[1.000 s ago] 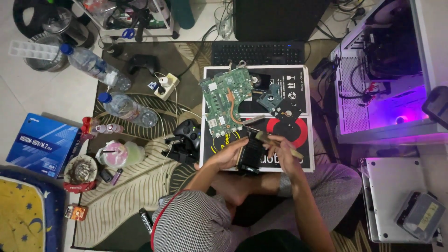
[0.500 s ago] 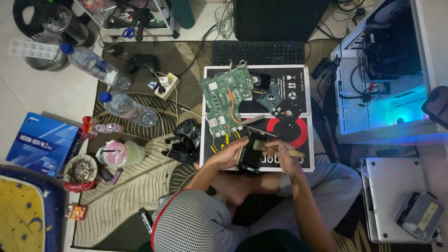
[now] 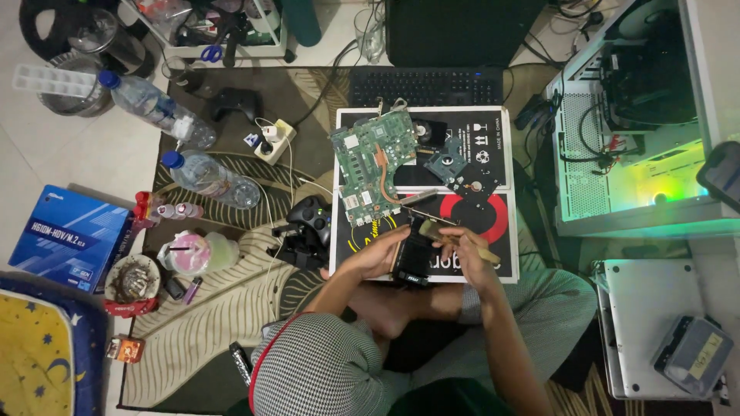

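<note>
Sitting on the floor, the person grips a small black card (image 3: 414, 254) in the left hand (image 3: 378, 256) over the near edge of a flat box (image 3: 497, 266); the right hand (image 3: 469, 258) is closed on a brush (image 3: 455, 239) touching it. A green circuit board (image 3: 368, 166) lies beyond, a black game controller (image 3: 310, 219) crowding the left edge.
</note>
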